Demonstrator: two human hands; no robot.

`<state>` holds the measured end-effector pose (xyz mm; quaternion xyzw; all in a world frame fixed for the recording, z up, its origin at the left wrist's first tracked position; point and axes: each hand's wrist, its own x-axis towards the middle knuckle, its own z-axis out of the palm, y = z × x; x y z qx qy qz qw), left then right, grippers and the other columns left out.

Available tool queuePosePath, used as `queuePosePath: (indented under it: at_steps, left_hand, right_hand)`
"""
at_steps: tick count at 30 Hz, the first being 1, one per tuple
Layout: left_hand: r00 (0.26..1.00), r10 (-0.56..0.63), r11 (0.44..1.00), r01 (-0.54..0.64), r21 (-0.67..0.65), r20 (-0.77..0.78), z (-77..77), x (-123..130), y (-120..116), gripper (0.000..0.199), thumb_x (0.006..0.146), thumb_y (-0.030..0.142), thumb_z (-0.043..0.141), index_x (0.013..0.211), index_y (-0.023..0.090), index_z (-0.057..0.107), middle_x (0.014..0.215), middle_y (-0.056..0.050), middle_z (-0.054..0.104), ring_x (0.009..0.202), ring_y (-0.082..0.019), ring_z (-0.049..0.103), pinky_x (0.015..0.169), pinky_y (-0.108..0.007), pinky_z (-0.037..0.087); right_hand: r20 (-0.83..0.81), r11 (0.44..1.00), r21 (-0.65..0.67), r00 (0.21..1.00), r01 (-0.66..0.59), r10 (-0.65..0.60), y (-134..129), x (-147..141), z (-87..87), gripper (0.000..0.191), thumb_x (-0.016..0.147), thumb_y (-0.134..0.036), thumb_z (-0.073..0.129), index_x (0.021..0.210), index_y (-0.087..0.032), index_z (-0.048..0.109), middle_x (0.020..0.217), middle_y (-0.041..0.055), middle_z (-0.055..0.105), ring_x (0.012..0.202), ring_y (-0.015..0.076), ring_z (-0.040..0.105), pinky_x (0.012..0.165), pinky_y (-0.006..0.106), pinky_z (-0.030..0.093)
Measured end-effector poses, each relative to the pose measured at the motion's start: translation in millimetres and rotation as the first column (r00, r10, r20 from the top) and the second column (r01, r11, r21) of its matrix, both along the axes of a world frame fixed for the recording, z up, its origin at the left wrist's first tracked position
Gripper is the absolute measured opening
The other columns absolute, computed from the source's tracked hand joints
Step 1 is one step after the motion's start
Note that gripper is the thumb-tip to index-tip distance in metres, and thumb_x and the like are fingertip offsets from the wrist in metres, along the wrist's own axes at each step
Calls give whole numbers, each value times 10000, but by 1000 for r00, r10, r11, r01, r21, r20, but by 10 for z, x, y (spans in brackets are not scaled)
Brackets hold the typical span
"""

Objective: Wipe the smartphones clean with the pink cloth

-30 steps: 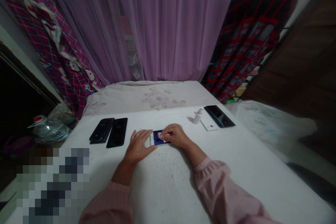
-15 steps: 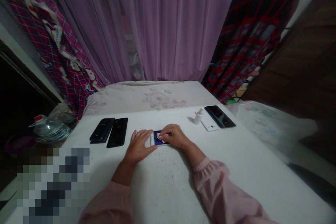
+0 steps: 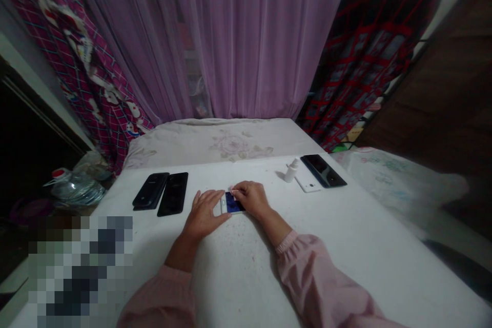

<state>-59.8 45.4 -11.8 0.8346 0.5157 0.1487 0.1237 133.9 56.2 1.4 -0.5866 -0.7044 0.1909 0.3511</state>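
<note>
A white smartphone (image 3: 233, 203) lies flat on the white tabletop, its dark blue screen facing up. My left hand (image 3: 205, 213) grips the phone's left end, thumb at the near edge and fingers at the far edge. Pinched in the fingers of my right hand (image 3: 251, 199) is a small pink cloth (image 3: 232, 190), pressed on the screen near its far edge. That hand covers the right part of the phone.
Two dark phones, one black (image 3: 172, 193) and one navy (image 3: 151, 190), lie at the left. On the right are a white spray bottle (image 3: 291, 171), a white phone (image 3: 308, 182) and a dark phone (image 3: 323, 170). Purple curtains (image 3: 246, 36) hang behind the table.
My right hand has slid the pink cloth slightly left and toward the far edge of the screen. My left hand keeps its hold on the phone.
</note>
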Motion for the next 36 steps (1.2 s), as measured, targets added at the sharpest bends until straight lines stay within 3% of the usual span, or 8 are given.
queuePosePath:
  at_steps: [5,8,14,20,23,27,31,36]
  left_hand:
    - [1000,-3,1000,2,-4,-8,-2,-9,3,635,777,425,688,1351,236,491,1374,-64,554,1328,-263,417,1165,-514,144]
    - [1000,-2,1000,2,-10,-8,10,-7,3,630,776,422,690,1348,244,493,1375,-63,554,1326,-261,419,1164,-515,142]
    - [1000,-2,1000,2,-10,3,20,3,-3,625,775,416,692,1342,239,498,1367,-64,561,1323,-261,422,1163,-514,141]
    - [1000,-9,1000,8,11,12,2,9,-5,633,773,432,691,1348,258,491,1365,-56,563,1325,-264,420,1160,-518,143]
    - [1000,-5,1000,5,11,4,-1,12,-3,643,772,429,694,1353,249,487,1366,-64,560,1327,-265,419,1161,-515,144]
    - [1000,-6,1000,6,7,5,-4,11,1,626,774,439,689,1346,270,495,1365,-59,562,1319,-265,426,1157,-517,154]
    - [1000,-2,1000,2,15,12,-1,15,-4,613,775,451,685,1334,276,507,1357,-54,568,1315,-267,429,1158,-516,151]
    - [1000,-7,1000,7,1,11,18,20,-12,618,776,453,681,1339,267,503,1364,-62,564,1321,-270,423,1156,-521,146]
  right_hand:
    - [-96,980,12,976,-197,197,20,101,-32,71,791,-253,691,767,-249,758,781,-8,751,723,141,675,706,230,466]
    - [-133,953,20,944,-301,301,24,181,-47,41,756,-260,728,736,-251,763,898,-1,749,758,137,677,717,228,475]
    - [-92,963,9,959,-268,268,25,172,-47,30,733,-263,745,754,-269,765,930,1,748,833,151,678,781,247,477]
    - [40,999,-28,999,-31,32,10,-9,15,92,814,-287,668,807,-278,759,812,-4,757,794,167,674,749,261,452]
    - [70,1000,-9,998,-1,1,2,-45,28,102,823,-292,657,820,-281,759,840,2,760,804,172,673,751,267,448]
    - [-2,989,18,989,-148,148,2,36,4,86,801,-244,679,793,-268,761,834,-1,755,774,151,675,747,249,460]
    - [-68,938,24,936,-346,346,26,160,-37,39,730,-242,748,759,-259,768,999,19,737,891,158,679,819,256,471]
    - [-75,954,-18,952,-299,297,35,116,-29,31,723,-254,753,749,-265,765,939,9,742,883,160,678,825,263,470]
